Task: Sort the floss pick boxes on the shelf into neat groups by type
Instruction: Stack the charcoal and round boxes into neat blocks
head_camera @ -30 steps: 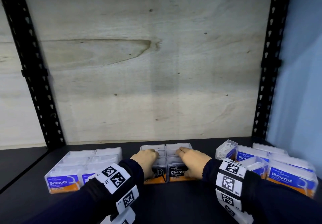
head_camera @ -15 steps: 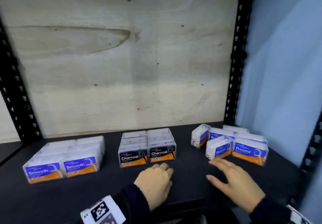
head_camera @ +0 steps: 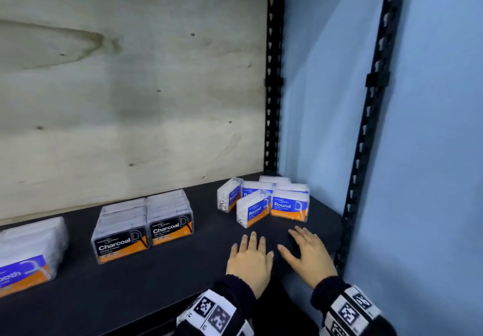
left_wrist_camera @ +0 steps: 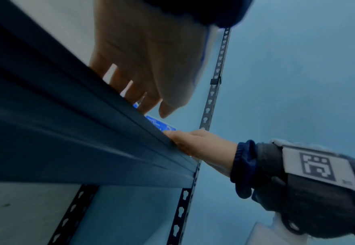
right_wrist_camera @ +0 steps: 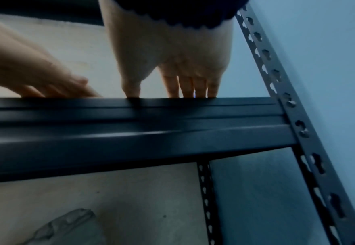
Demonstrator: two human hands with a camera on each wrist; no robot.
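Observation:
On the black shelf three groups of clear floss pick boxes stand. The Smooth boxes are at the far left, the Charcoal boxes in two tidy rows in the middle, and the Round boxes sit loosely at the right, two of them turned askew. My left hand lies flat and empty over the shelf front, just short of the Round boxes. My right hand is beside it, fingers spread, also empty. Both wrist views show straight fingers over the shelf edge.
A plywood back panel closes the rear. Black perforated uprights stand at the right, with a blue wall beyond. Bare shelf lies between the Charcoal and Round groups.
Both hands left the Charcoal boxes, drew back to the shelf front and moved right toward the Round boxes. My view swung right too.

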